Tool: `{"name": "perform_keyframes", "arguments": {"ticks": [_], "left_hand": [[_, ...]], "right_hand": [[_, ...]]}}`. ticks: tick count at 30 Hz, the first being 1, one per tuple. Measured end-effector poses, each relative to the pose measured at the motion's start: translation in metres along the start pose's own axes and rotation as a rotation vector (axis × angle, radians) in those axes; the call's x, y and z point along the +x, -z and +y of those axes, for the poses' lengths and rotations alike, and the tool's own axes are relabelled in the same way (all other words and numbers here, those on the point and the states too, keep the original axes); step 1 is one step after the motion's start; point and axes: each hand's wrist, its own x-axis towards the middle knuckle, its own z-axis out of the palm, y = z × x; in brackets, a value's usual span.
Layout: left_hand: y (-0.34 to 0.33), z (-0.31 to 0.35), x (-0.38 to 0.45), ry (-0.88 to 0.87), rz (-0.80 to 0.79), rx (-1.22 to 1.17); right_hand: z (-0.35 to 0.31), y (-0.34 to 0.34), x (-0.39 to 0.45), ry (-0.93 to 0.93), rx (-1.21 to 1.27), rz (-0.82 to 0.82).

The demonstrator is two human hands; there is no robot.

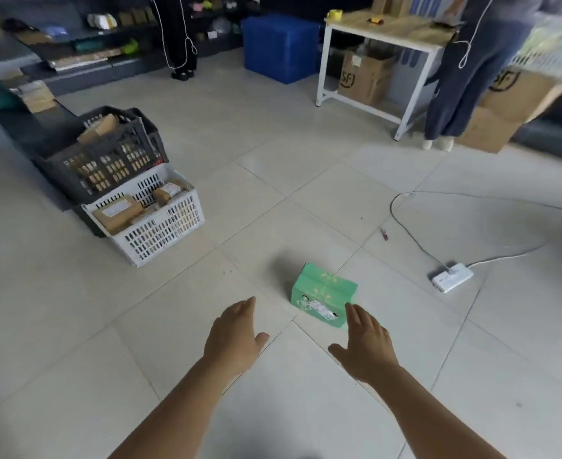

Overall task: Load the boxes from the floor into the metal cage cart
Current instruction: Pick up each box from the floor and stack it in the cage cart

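Note:
A small green box [322, 293] with a white label on its near side lies on the tiled floor at the centre. My left hand [235, 332] reaches out to the box's left, a short gap away, fingers extended and empty. My right hand [365, 342] is stretched towards the box's near right corner, its fingertips at or just short of the box, holding nothing. A white wire cage [551, 44] shows blurred at the far right edge.
A white crate [170, 223] and a dark crate [107, 160], both holding cardboard parcels, stand to the left. A white power strip [451, 276] with cables lies right of the box. Two people stand at the back by a white table [385, 31], brown cartons and a blue bin [279, 44].

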Motion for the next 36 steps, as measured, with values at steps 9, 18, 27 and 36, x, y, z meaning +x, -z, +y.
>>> {"name": "perform_keyframes", "arguments": {"ticks": [9,18,27,36], "left_hand": [[-0.019,0.027,0.134,-0.065,-0.176,0.117],[-0.040,0.056,0.291,-0.009,-0.281,0.186],[-0.116,0.044,0.431,0.016,-0.345,0.162],[-0.243,0.004,0.530,0.024,-0.439,0.133]], "right_hand": [[0.058,-0.003,0.094,-0.224,0.098,-0.041],[0.109,-0.003,0.227,-0.359,0.221,-0.103],[0.144,-0.064,0.354,-0.479,0.341,-0.166],[0.171,-0.190,0.446,-0.585,0.450,-0.243]]}}
